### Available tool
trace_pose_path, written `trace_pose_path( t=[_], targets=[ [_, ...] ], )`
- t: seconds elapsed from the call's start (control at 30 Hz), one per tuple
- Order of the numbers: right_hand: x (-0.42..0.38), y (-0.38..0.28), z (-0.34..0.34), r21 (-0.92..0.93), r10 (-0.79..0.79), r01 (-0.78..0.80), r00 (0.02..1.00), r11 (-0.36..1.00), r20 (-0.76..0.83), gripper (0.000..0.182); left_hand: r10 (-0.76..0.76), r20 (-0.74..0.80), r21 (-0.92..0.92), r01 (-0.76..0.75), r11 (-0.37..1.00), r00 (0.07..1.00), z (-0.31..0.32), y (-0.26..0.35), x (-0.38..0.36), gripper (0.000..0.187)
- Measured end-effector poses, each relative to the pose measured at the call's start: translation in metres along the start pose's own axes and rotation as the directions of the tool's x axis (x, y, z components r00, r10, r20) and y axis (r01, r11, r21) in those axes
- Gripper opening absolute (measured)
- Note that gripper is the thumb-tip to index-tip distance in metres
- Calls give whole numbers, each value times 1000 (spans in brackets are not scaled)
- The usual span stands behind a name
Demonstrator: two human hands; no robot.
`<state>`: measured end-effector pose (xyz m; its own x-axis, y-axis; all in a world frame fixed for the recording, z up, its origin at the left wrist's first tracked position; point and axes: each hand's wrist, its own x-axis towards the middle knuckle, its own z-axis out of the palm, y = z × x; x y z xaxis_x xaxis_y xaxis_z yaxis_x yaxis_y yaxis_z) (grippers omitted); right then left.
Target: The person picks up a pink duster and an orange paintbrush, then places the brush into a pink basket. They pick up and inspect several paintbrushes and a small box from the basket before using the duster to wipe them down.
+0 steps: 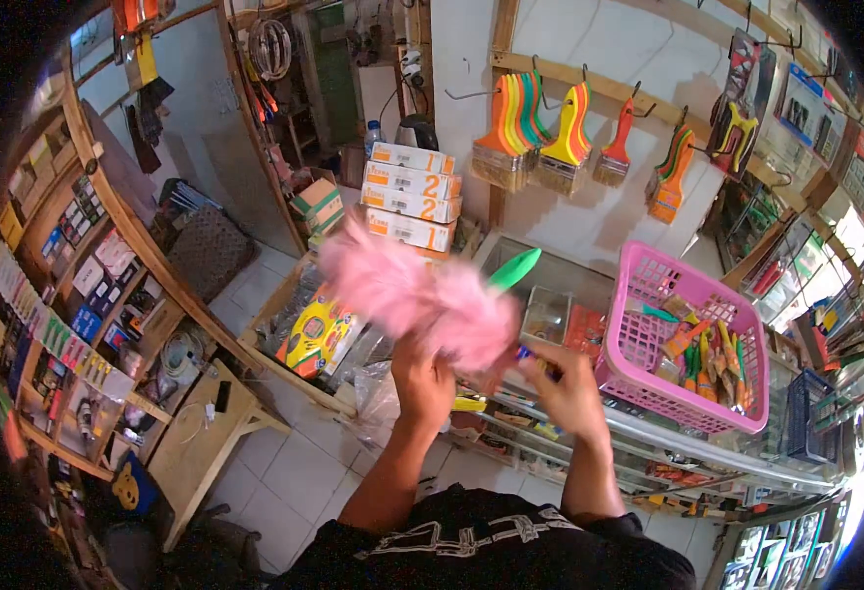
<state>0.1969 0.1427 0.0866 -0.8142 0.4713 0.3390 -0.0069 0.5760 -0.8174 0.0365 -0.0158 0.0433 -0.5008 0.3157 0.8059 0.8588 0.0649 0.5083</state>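
A pink fluffy duster (pixel 402 295), blurred by motion, spans the middle of the view above the glass counter. My right hand (pixel 566 391) is closed around its dark blue handle (pixel 540 362), at the duster's right end. My left hand (pixel 422 385) is right against the underside of the pink fluff with its fingers curled; the fluff partly covers them, and I cannot tell what they hold. Behind the duster, a bright green pointed piece (pixel 516 268) sticks up to the right, its lower end hidden by the fluff.
A pink plastic basket (pixel 687 418) with paintbrushes stands on the glass counter (pixel 589 280) at right. More paintbrushes (pixel 506 147) hang on the wall. White-and-orange boxes (pixel 410 205) are stacked behind. At left are a wooden bench (pixel 196 433) and stocked shelves (pixel 83 344).
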Motion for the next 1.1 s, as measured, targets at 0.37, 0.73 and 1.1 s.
trace_pose_path(
  t=[0.37, 0.73, 1.1],
  targets=[
    [56, 11, 38, 695, 228, -133, 973, 706, -46, 29, 69, 61, 206, -80, 975, 996, -13, 17, 2, 57],
    [73, 15, 74, 866, 267, -119, 964, 486, -17, 15, 104, 148, 96, -119, 988, 984, 6, 26, -7, 58],
    [75, 1, 79, 848, 116, -98, 992, 521, 43, 17, -545, 525, -799, 600, -51, 654, -9, -23, -11, 48]
  ],
)
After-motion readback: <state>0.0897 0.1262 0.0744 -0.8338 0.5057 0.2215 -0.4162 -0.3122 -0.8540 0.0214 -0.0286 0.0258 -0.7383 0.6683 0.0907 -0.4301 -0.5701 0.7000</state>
